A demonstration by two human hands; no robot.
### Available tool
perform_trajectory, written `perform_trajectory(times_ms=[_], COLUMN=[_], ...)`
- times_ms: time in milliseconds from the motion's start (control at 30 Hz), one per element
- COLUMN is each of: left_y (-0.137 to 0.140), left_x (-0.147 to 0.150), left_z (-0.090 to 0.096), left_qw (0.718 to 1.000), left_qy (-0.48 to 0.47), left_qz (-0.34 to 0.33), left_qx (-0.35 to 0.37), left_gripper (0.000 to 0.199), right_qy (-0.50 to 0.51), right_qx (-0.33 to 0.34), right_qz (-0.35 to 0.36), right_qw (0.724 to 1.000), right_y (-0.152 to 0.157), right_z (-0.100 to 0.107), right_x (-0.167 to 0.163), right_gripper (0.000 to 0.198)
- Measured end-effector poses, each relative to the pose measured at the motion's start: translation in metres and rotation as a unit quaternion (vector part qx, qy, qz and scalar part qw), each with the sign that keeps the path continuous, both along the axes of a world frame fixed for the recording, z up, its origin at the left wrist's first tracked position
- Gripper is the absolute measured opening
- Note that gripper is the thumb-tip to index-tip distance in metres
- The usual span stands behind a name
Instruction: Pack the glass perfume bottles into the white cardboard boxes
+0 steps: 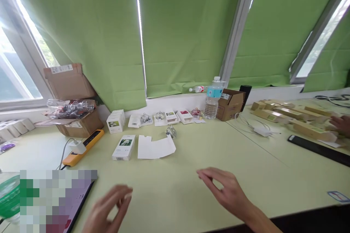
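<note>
My left hand [111, 207] hovers over the near side of the table, slightly blurred, its thumb and fingertips drawn together with nothing visible in them. To its right, my right hand [222, 189] is also above the tabletop, thumb and fingers meeting in a pinch that shows nothing held. Beyond both hands lies an unfolded white paper sheet [155, 148] with a notch in its upper edge. A small clear glass-like ornament [171, 131] touches or sits just behind that sheet's right corner. Left of the sheet, a white box [124, 148] with a flower picture lies flat.
Along the back stand white flower boxes [115, 122], a pink ornament [195, 113], a large water bottle [212, 100] and a cardboard box [231, 105]. At left are an orange power strip [83, 148] and a screen [79, 198]. Another person's hand [341, 123] is near long boxes [311, 129].
</note>
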State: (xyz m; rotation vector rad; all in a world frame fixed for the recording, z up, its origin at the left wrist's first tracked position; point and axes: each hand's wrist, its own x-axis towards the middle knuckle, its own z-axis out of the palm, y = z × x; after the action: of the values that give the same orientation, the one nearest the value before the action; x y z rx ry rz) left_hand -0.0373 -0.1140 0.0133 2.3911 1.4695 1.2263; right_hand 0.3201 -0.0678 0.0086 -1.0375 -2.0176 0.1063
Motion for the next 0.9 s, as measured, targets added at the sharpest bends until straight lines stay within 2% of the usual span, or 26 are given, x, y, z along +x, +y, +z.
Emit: perform_trajectory(times_ms=[67, 200, 300, 400, 533, 667, 900], left_y=[0.033, 0.089, 0.121, 0.144, 0.153, 0.148, 0.148], left_x=[0.004, 0.015, 0.017, 0.017, 0.020, 0.019, 0.016], left_z=[0.012, 0.026, 0.021, 0.009, -0.011, -0.027, -0.030], left_qw=[0.999, 0.997, 0.993, 0.991, 0.989, 0.989, 0.985], left_qy=[0.002, 0.023, 0.047, 0.041, 0.025, 0.023, 0.024], left_qz=[-0.002, 0.025, 0.076, 0.105, 0.131, 0.125, 0.138], left_qx=[-0.041, -0.067, -0.074, -0.068, -0.066, -0.078, -0.098], left_gripper=[0.020, 0.028, 0.027, 0.026, 0.029, 0.030, 0.034], right_qy=[0.002, -0.005, -0.022, -0.043, -0.063, -0.058, -0.042], right_qx=[-0.011, -0.037, -0.108, -0.131, -0.157, -0.178, -0.214], right_qz=[-0.006, -0.048, -0.075, -0.097, -0.159, -0.205, -0.198], right_qw=[1.000, 0.998, 0.991, 0.986, 0.973, 0.961, 0.956], right_y=[0.022, 0.058, 0.082, 0.107, 0.134, 0.144, 0.140], right_z=[0.010, 0.022, 0.025, 0.023, 0.014, -0.003, -0.021], right_x=[-0.009, -0.027, -0.040, -0.053, -0.063, -0.063, -0.065], right_gripper=[0.021, 0.029, 0.031, 0.027, 0.034, 0.041, 0.035])
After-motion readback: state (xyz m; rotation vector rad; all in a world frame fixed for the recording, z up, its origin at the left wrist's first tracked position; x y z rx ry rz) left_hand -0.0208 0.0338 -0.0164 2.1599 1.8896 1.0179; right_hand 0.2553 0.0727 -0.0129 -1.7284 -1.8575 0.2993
